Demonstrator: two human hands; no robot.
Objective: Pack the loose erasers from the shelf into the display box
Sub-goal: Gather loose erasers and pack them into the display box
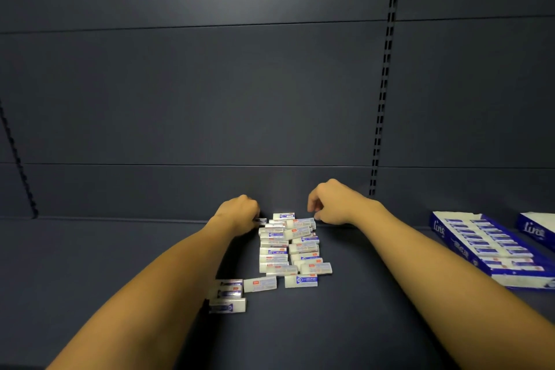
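Several loose white erasers (288, 246) with blue and red sleeves lie in a heap in the middle of the dark shelf (120, 249). A few more erasers (228, 294) sit apart at the heap's near left. My left hand (238, 212) is at the heap's far left corner, its fingers curled round one eraser (260, 221). My right hand (329, 204) is at the far right corner with curled fingers touching the top eraser (301, 223) there. The blue display box (486, 249) lies at the right, with rows of erasers in it.
A second blue box (537, 227) shows at the far right edge. The shelf's dark back panel (210, 129) rises right behind the heap, with a slotted upright (383, 99) on the right.
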